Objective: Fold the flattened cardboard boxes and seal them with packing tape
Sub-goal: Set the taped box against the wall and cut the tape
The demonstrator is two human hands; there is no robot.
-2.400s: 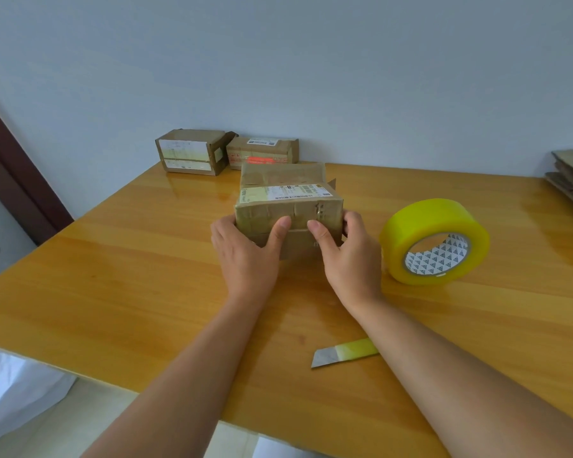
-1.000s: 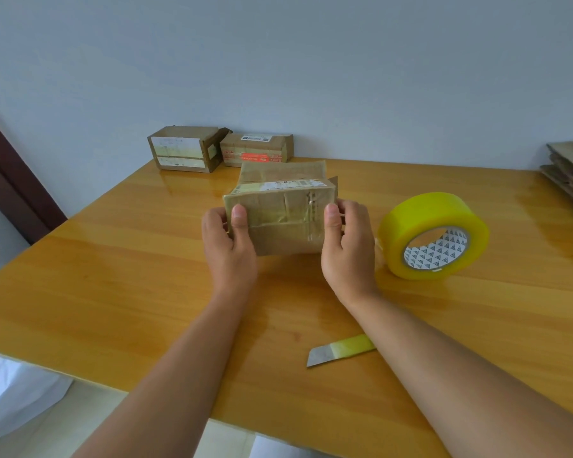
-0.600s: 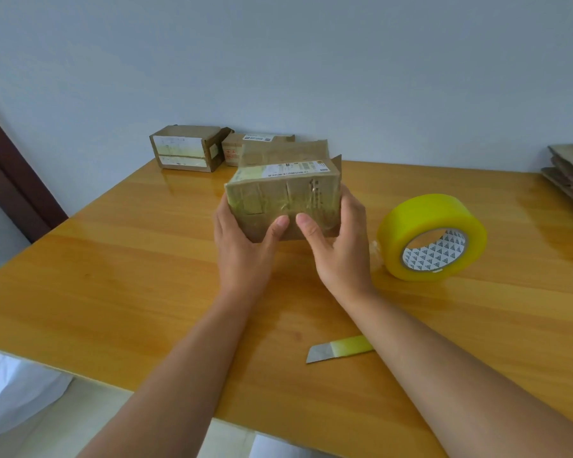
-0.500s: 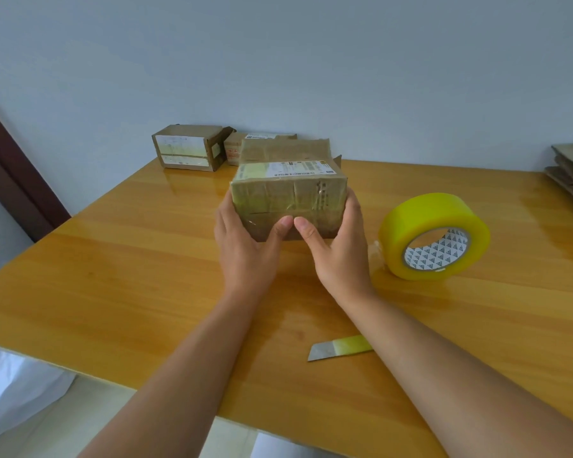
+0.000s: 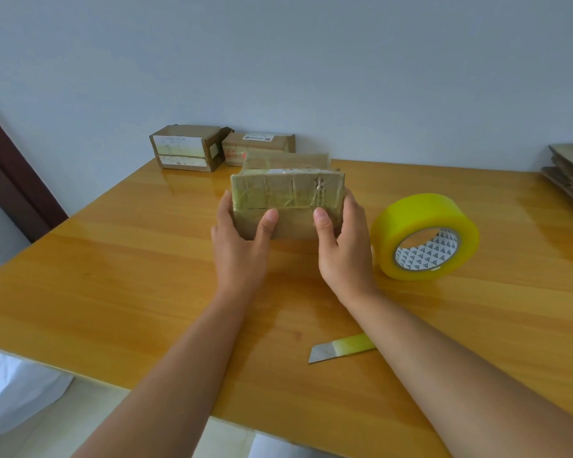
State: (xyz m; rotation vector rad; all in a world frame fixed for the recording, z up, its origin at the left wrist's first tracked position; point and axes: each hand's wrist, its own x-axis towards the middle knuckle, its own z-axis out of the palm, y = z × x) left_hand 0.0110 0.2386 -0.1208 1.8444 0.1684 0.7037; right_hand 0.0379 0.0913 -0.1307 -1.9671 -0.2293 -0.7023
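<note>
A small brown cardboard box point(image 5: 288, 193) with old yellowish tape on its near face is held just above the wooden table point(image 5: 113, 276). My left hand point(image 5: 240, 246) grips its left side, thumb pressed on the near face. My right hand point(image 5: 344, 249) grips the right side, thumb also on the near face. A large roll of yellow packing tape point(image 5: 424, 236) stands on edge just right of my right hand. A small blade with a yellow-taped handle point(image 5: 343, 347) lies near the front of the table.
Two folded boxes point(image 5: 186, 148) point(image 5: 258, 145) stand at the back left against the wall. A stack of flattened cardboard point(image 5: 569, 173) lies at the far right edge. White material point(image 5: 14, 388) lies below the table's front left edge.
The box has tilted so its near face points more towards me and its labelled top shows less. My thumbs have spread apart on the near face.
</note>
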